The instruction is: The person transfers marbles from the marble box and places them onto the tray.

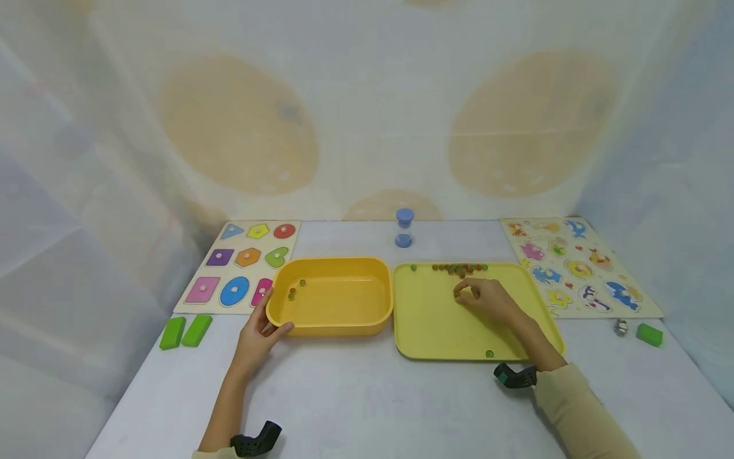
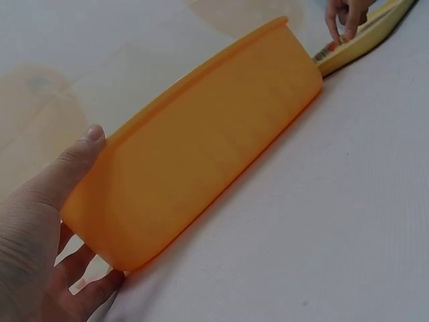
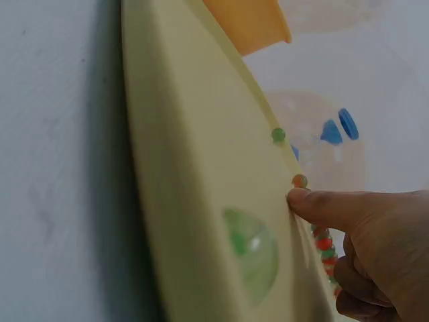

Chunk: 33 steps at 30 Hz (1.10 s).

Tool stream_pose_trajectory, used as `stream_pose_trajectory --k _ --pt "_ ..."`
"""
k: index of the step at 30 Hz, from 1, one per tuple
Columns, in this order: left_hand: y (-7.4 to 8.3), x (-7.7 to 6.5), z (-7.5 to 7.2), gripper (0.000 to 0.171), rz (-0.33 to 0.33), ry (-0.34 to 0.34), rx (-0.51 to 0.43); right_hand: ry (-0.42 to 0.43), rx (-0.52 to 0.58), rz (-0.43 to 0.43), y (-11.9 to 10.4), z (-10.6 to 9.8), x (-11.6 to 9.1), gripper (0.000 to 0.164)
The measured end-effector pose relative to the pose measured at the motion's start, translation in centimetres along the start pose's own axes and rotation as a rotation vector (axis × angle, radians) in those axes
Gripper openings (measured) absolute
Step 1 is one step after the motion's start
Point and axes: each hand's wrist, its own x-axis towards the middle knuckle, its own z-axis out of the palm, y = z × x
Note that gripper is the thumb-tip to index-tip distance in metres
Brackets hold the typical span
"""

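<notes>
My left hand (image 1: 257, 338) grips the near left corner of an orange-yellow plastic tub (image 1: 344, 330), thumb at the rim and fingers under its side in the left wrist view. Three small marbles (image 1: 302, 282) lie inside the tub's left part. Over the yellow tray (image 1: 424, 341), my right hand (image 1: 490, 299) has thumb and index finger pinched together low above its middle, around a small marble mostly hidden by the fingertips. A row of red and green marbles (image 1: 459, 268) lines the tray's far edge. One green marble (image 3: 251, 255) sits near the tray's front.
Behind the tray stands a blue sand timer (image 1: 404, 227). A shape puzzle board (image 1: 203, 290) is at left, an animal puzzle board (image 1: 579, 271) at right. Green blocks (image 1: 197, 330) lie at left, with another green block (image 1: 650, 335) and a shiny metal object (image 1: 621, 327) at right.
</notes>
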Motion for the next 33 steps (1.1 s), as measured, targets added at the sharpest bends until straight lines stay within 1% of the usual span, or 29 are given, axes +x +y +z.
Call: stream_pose_trajectory --k 2,4,6,9,11,14,17,19,22,24,28,31,33 --pt "-0.1 0.1 0.0 0.079 0.000 -0.001 0.007 0.022 -0.014 -0.026 -0.1 0.1 0.4 0.029" --pt "-0.7 0.3 -0.1 0.079 0.003 0.004 0.012 0.045 -0.004 -0.060 -1.4 0.0 1.4 0.033" --pt "-1.5 0.6 -0.2 0.079 0.004 0.008 0.020 0.073 0.015 -0.110 -3.3 -0.1 3.0 0.034" --pt "-2.5 1.0 -0.3 0.078 0.010 0.016 0.025 0.089 0.075 -0.193 -7.3 0.4 6.0 0.029" --pt "-2.8 1.1 -0.2 0.079 0.016 0.014 0.024 0.087 0.111 -0.245 -10.0 1.2 8.1 0.025" --pt "-3.0 1.3 -0.1 0.079 0.019 0.010 0.013 0.055 0.147 -0.314 -13.8 3.1 11.0 0.022" --pt "-3.0 1.2 0.0 0.078 0.014 0.008 0.009 -0.002 0.138 -0.359 -17.0 5.3 13.4 0.022" --pt "-3.0 1.2 -0.1 0.078 0.016 0.007 0.009 -0.049 0.126 -0.379 -18.7 6.7 14.8 0.024" --pt "-3.0 1.3 0.0 0.077 0.024 0.003 0.014 -0.130 0.110 -0.367 -20.6 8.5 16.5 0.026" --pt "-3.1 1.4 0.0 0.077 0.028 0.005 0.019 -0.171 0.089 -0.332 -21.3 9.6 17.3 0.026" --pt "-3.2 1.5 0.1 0.076 0.016 0.007 0.029 -0.234 0.026 -0.253 -21.5 11.4 18.5 0.026" --pt "-3.4 1.5 0.1 0.077 0.012 0.013 0.035 -0.290 0.017 -0.211 -21.2 12.8 19.1 0.027" --pt "-3.4 1.4 -0.1 0.076 0.008 0.017 0.035 -0.305 0.012 -0.203 -21.0 13.6 19.3 0.026"
